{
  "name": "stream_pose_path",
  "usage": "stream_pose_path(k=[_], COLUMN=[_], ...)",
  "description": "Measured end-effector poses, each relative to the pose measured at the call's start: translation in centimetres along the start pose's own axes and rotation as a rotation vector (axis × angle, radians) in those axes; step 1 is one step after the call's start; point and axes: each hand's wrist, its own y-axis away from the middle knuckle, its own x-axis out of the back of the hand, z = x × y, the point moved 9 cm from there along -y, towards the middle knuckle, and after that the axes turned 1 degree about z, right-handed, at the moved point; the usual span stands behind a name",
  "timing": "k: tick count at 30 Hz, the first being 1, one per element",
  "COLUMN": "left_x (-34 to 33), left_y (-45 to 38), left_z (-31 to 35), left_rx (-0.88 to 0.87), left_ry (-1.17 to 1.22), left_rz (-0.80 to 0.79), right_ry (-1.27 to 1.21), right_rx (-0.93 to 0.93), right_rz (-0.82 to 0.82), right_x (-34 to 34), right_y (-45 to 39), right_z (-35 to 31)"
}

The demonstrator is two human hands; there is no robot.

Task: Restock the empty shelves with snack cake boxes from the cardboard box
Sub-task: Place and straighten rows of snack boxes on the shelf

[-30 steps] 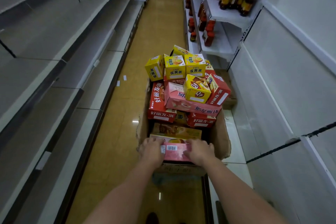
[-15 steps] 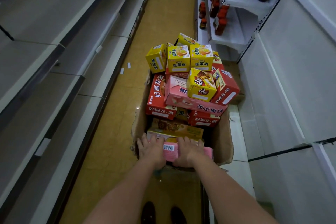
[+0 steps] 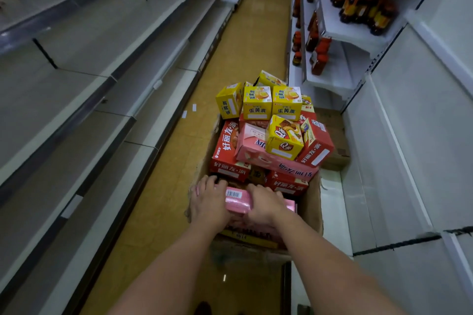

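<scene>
Atop cardboard box (image 3: 311,210) | pink snack box (image 3: 238,199), barcode up | left hand (image 3: 208,203), right hand (image 3: 263,208) gripping it

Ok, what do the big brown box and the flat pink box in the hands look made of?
Big brown box: likely corrugated cardboard, matte, with frayed, dented edges. Flat pink box, gripped by left hand and right hand: apparently thin printed paperboard, slightly glossy, with a barcode label.

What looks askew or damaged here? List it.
The snack boxes are heaped crookedly above the cardboard box rim; a yellow box sits tilted on a slanted pink box. Two paper slips lie on the floor.
</scene>
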Motion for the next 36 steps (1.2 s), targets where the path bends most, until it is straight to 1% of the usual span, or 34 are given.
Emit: stream_pose_path(k=[2, 5, 7, 9, 11, 13, 15, 16, 18, 20, 22, 24, 26, 28, 30, 34, 36], left_x=[2.6, 5.6, 6.9, 7.1, 6.6, 5.9, 6.0, 6.9, 8.3, 9.5, 10.7, 11.3, 12.2, 13.1, 14.4, 16.8, 17.2], left_y=[0.3, 1.0, 1.7, 2.4, 2.7, 3.0, 3.8, 4.4, 5.4, 6.5, 7.9, 8.9, 10.3, 11.7, 13.7, 17.9, 20.6], left_z=[-0.9, -3.5, -4.8, -5.2, -4.8, -4.0, -3.7, -3.7, -4.5, -6.0, -7.6, -9.1, -10.6, -11.9, -13.4, -17.1, -19.4], left_rx=[0.101, 0.310, 0.456, 0.547, 0.560, 0.534, 0.525, 0.505, 0.497, 0.522, 0.546, 0.548, 0.541, 0.556, 0.594, 0.726, 0.820], left_ry=[0.136, 0.414, 0.640, 0.836, 1.086, 1.350, 1.478, 1.513, 1.535, 1.505, 1.458, 1.403, 1.365, 1.334, 1.264, 1.024, 1.026], left_rz=[0.114, 0.268, 0.290, 0.247, 0.204, 0.154, 0.133, 0.152, 0.204, 0.280, 0.355, 0.390, 0.449, 0.499, 0.558, 0.648, 0.738], right_ry=[-0.149, -0.503, -0.684, -0.832, -0.956, -1.043, -1.114, -1.146, -1.189, -1.211, -1.210, -1.169, -1.102, -1.121, -1.149, -1.242, -1.313], right_rx=[-0.030, -0.079, -0.100, -0.092, -0.064, -0.049, -0.049, -0.038, -0.012, 0.015, 0.039, 0.063, 0.084, 0.076, 0.066, 0.075, 0.087], right_rz=[-0.031, -0.051, -0.055, -0.073, -0.101, -0.115, -0.144, -0.165, -0.211, -0.245, -0.275, -0.291, -0.247, -0.200, -0.216, -0.264, -0.290], right_x=[1.8, 4.1, 5.4, 6.5, 7.1, 7.3, 7.0, 6.7, 6.3, 5.9, 5.6, 4.9, 4.4, 3.5, 2.3, 0.9, 0.2], right_y=[0.2, 1.2, 1.9, 2.6, 2.9, 3.4, 4.0, 4.2, 4.8, 5.5, 6.3, 6.5, 6.4, 5.5, 5.2, 6.8, 7.5], right_z=[0.0, 0.3, 0.1, -0.9, -2.4, -3.8, -5.3, -6.0, -7.5, -8.8, -10.5, -12.4, -14.3, -15.9, -18.0, -22.8, -25.2])
